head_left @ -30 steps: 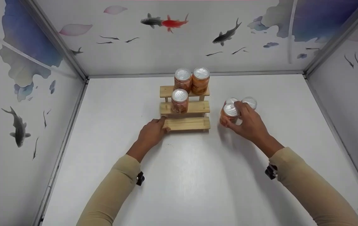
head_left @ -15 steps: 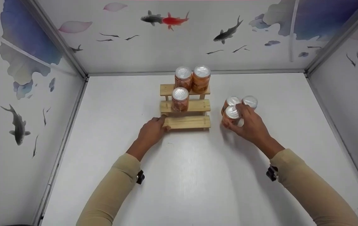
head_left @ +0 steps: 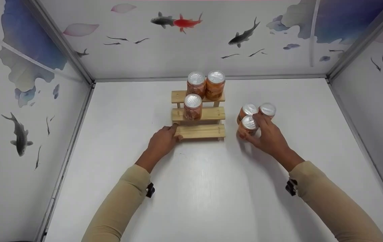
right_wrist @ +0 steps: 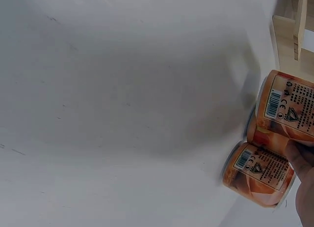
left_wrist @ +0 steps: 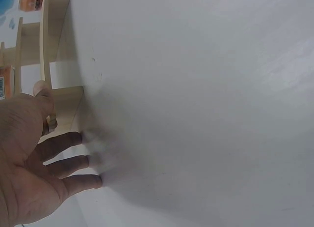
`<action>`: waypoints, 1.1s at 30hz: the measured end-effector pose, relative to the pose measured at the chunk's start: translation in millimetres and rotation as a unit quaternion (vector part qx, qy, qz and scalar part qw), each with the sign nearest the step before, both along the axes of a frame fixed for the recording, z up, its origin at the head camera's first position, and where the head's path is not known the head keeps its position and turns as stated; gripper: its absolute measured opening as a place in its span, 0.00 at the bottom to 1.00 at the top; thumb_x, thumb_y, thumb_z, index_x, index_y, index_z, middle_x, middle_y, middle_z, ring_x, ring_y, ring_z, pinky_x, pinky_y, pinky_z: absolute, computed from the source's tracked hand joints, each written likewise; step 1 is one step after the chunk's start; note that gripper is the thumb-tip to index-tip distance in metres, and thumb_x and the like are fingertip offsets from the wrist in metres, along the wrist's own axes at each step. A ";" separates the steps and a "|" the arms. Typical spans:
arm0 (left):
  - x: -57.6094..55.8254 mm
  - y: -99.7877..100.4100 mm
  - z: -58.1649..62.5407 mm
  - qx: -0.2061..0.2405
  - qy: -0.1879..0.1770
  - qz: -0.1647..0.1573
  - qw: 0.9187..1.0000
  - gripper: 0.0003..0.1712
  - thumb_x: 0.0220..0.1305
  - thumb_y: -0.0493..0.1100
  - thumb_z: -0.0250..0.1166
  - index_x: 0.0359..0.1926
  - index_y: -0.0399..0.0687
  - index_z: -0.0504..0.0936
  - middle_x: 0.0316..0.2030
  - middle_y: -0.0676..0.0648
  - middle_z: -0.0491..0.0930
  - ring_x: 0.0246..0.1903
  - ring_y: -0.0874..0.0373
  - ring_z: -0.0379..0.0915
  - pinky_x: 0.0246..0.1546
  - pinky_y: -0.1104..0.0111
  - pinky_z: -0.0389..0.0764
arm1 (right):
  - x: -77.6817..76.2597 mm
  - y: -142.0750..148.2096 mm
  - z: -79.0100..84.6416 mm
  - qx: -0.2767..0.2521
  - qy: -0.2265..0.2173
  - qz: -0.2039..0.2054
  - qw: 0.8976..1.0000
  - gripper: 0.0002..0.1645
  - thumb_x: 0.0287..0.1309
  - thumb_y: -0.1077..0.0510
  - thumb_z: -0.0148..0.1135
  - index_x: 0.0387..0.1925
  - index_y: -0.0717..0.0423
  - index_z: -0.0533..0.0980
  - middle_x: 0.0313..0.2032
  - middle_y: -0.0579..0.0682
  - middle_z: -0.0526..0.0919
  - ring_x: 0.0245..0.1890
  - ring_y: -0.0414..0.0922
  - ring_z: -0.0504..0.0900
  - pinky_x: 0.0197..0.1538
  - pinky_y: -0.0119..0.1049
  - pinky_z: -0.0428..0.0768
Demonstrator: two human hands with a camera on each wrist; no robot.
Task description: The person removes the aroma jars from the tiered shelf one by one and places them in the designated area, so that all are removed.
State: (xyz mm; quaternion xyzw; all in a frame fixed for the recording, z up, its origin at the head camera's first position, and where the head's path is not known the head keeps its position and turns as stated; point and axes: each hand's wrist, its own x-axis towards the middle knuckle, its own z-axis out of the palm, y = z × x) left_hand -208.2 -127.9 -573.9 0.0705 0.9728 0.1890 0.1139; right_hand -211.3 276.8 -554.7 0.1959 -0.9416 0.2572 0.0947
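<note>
A three-tier wooden stand (head_left: 199, 131) stands on the white table. My left hand (head_left: 161, 143) pinches the left end of its lowest shelf between thumb and index finger; the other fingers (left_wrist: 73, 165) are spread near the tabletop. To the right of the stand, my right hand (head_left: 272, 137) grips an orange-labelled can (head_left: 249, 123) with a silver top, thumb on the near side. That can is upright, low at the table; whether its base touches cannot be told. Close behind it are a second can (head_left: 249, 109) and a third can (head_left: 267, 109), partly hidden by my hand.
Two cans, a left one (head_left: 196, 84) and a right one (head_left: 215, 85), stand on the top shelf. Another can (head_left: 192, 107) is on the middle shelf, left of centre. White panels with painted fish (head_left: 186, 22) enclose the table at the back and sides.
The can in my right hand has moved slightly toward me and to the right, uncovering more of the can behind it. My left hand keeps its hold on the stand.
</note>
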 end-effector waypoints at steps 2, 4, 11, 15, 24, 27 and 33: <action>-0.3 0.5 -0.2 0.002 -0.006 0.004 1.000 0.39 0.85 0.61 0.59 0.85 0.49 0.66 0.73 0.34 0.79 0.73 0.37 0.78 0.70 0.44 0.81 | 0.4 1.3 -1.3 0.002 0.006 0.005 1.000 0.44 0.62 0.57 0.83 0.71 0.67 0.69 0.66 0.71 0.78 0.64 0.69 0.85 0.61 0.65 0.86; -0.8 0.8 -0.4 0.004 -0.011 0.008 1.000 0.39 0.85 0.61 0.59 0.85 0.49 0.66 0.74 0.35 0.78 0.73 0.38 0.77 0.70 0.44 0.80 | 0.7 2.6 -2.5 0.003 0.007 0.007 1.000 0.44 0.63 0.56 0.83 0.71 0.67 0.69 0.67 0.70 0.78 0.64 0.69 0.85 0.61 0.65 0.86; -0.2 0.3 -0.5 0.001 -0.011 0.007 1.000 0.39 0.85 0.61 0.59 0.86 0.48 0.65 0.74 0.35 0.78 0.73 0.38 0.77 0.71 0.44 0.80 | 1.9 4.1 -4.3 0.011 -0.003 0.005 1.000 0.48 0.62 0.55 0.84 0.75 0.65 0.68 0.68 0.69 0.79 0.66 0.67 0.84 0.64 0.65 0.85; -0.1 0.2 -0.5 0.003 -0.009 0.008 1.000 0.39 0.85 0.60 0.59 0.85 0.47 0.66 0.73 0.34 0.78 0.72 0.37 0.78 0.71 0.44 0.80 | 1.9 5.0 -6.3 0.011 -0.003 0.006 1.000 0.48 0.62 0.56 0.84 0.75 0.66 0.67 0.67 0.69 0.79 0.65 0.66 0.85 0.64 0.64 0.85; 1.2 0.5 -0.5 0.006 0.007 0.004 1.000 0.38 0.85 0.59 0.61 0.84 0.48 0.68 0.71 0.33 0.80 0.69 0.37 0.81 0.66 0.44 0.83 | 2.3 7.9 -12.0 0.009 -0.013 0.005 1.000 0.47 0.64 0.55 0.82 0.76 0.65 0.67 0.67 0.70 0.78 0.64 0.67 0.85 0.63 0.65 0.85; 1.5 -0.4 0.3 0.010 0.001 0.007 1.000 0.38 0.85 0.60 0.60 0.84 0.49 0.68 0.71 0.33 0.80 0.70 0.37 0.80 0.67 0.44 0.83 | 1.2 8.7 -12.7 0.011 -0.014 0.008 1.000 0.48 0.64 0.55 0.83 0.76 0.64 0.66 0.68 0.69 0.78 0.63 0.67 0.85 0.62 0.65 0.85; -0.5 -1.7 -0.6 0.004 -0.008 0.004 1.000 0.40 0.84 0.62 0.59 0.85 0.49 0.66 0.73 0.34 0.79 0.72 0.37 0.78 0.68 0.44 0.82 | -0.2 10.6 -15.3 0.007 0.001 0.016 1.000 0.50 0.62 0.57 0.84 0.77 0.65 0.65 0.69 0.69 0.77 0.64 0.67 0.84 0.63 0.65 0.84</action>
